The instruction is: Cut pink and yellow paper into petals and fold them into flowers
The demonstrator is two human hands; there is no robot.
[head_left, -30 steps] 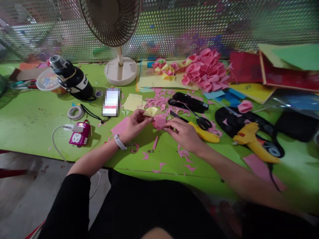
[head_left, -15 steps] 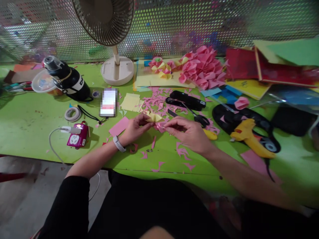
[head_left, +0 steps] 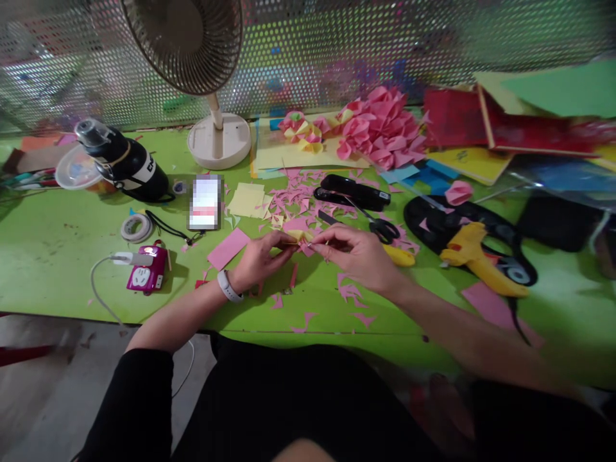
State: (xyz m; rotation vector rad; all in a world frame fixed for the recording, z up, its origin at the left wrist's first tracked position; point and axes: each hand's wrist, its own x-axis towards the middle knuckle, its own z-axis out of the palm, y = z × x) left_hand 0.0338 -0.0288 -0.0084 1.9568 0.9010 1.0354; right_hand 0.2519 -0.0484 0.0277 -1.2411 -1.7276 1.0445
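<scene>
My left hand (head_left: 262,258) and my right hand (head_left: 359,253) meet over the green table (head_left: 62,256), both pinching a small folded piece of yellow and pink paper (head_left: 302,236) between their fingertips. The left wrist wears a white band. Pink paper scraps (head_left: 298,199) lie scattered just behind the hands. Black-handled scissors (head_left: 378,224) and a yellow-handled tool (head_left: 399,256) lie just right of my right hand. A pink paper square (head_left: 228,248) lies left of my left hand.
A fan (head_left: 212,83) stands at the back, a black bottle (head_left: 128,167) at the left. A pile of folded pink paper shapes (head_left: 380,131), a black stapler (head_left: 353,191), a yellow glue gun (head_left: 479,256), tape roll (head_left: 136,227) and stacked coloured sheets (head_left: 529,122) surround the work area.
The folded paper has come down from above the table to between both hands' fingertips. My right hand rose off the pink piece to pinch it. The view shifted slightly right.
</scene>
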